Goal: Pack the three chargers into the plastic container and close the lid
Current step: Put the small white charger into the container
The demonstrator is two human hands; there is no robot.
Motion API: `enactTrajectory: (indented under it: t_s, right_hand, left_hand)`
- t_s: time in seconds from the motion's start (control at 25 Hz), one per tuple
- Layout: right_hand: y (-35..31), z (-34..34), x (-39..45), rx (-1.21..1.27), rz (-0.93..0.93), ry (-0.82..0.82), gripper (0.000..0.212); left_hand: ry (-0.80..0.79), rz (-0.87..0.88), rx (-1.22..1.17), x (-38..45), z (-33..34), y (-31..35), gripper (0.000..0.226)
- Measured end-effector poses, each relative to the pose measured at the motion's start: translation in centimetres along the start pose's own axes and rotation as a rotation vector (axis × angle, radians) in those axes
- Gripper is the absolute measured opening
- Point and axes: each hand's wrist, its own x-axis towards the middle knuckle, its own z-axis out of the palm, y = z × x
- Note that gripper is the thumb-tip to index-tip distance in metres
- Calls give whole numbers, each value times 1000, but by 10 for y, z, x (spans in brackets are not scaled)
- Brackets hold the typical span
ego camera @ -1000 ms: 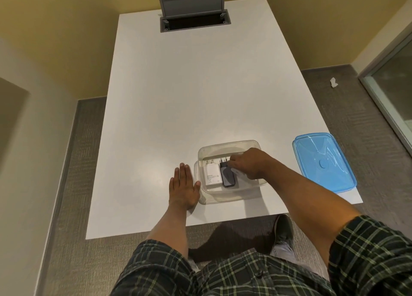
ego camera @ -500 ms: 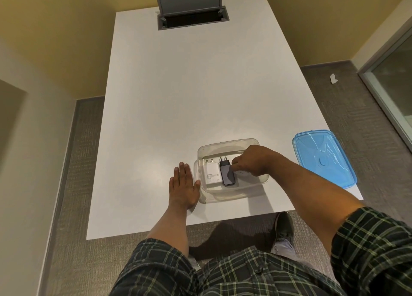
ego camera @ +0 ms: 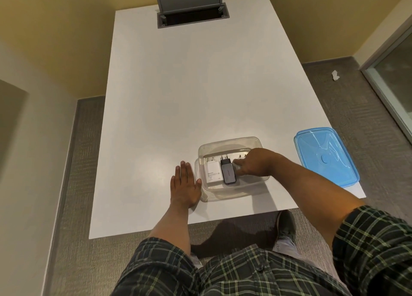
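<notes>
Head view: right hand (ego camera: 254, 163) is inside the clear container (ego camera: 252, 142), grip closed on the third charger (ego camera: 236, 164), a white one, mostly hidden; it looks low, near the floor. White charger (ego camera: 213, 171) and grey charger (ego camera: 228, 173) lie side by side at the left, prongs away. Left hand (ego camera: 184, 186) lies flat and empty on the tabletop (ego camera: 178, 94), touching the container's left wall. Blue lid (ego camera: 325, 156) sits well apart, right, overhanging the tabletop edge. Risks: a careless reach knocks the lid off; a charger left propped up blocks the lid.
</notes>
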Motion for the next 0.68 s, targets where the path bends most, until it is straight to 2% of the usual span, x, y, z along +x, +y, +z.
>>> enactTrajectory:
  t_s: [0.08,0.16,0.2,0.28,0.4,0.68]
  right_hand:
    - [-1,4,4,-43,-32,-64,38]
    - [-3,9,4,49,15,-104,42]
    - [-2,7,4,101,43,-91,45]
    - [-4,5,4,113,-33,-76,46]
    - [-3,3,-3,289,47,-48,70]
    - [-4,16,-10,608,321,92,49]
  left_hand:
    - [-2,-1,2,0,0,0,71]
    - [1,1,4,0,0,0,71]
    - [0,0,4,0,-1,0,71]
    - [-8,-3,0,1,-1,0,71]
    - [-23,-6,-2,1,-1,0,70]
    - [-41,-7,-11,1,-2,1,70]
